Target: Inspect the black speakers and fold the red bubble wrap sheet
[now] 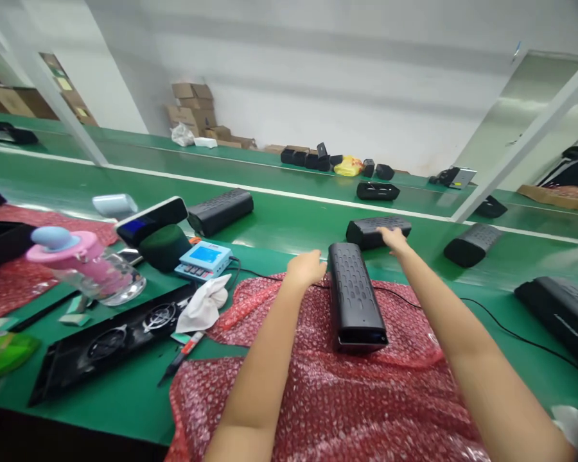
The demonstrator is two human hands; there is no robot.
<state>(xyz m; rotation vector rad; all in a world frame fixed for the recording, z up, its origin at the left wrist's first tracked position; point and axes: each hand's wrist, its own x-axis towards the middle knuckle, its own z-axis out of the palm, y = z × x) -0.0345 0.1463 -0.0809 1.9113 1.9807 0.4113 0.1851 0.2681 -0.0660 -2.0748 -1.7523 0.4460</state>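
Head view: right hand (394, 239) stretched forward, fingers laid over the near end of a black speaker (378, 231) lying crosswise on the green belt (279, 221); grip closed or not, cannot tell. Left hand (306, 267) loosely curled, holding nothing, resting at the far edge of the red bubble wrap (327, 385), just beside a second speaker (355, 298) lying lengthwise on that wrap. Left of it: white cloth (205, 305), blue tester (205, 259), pink bottle (84, 263).

On my left I see a pink water bottle (84, 265), a white rag (205, 305), a blue tester box (206, 260), and cardboard boxes (193, 109) stacked against the far wall.
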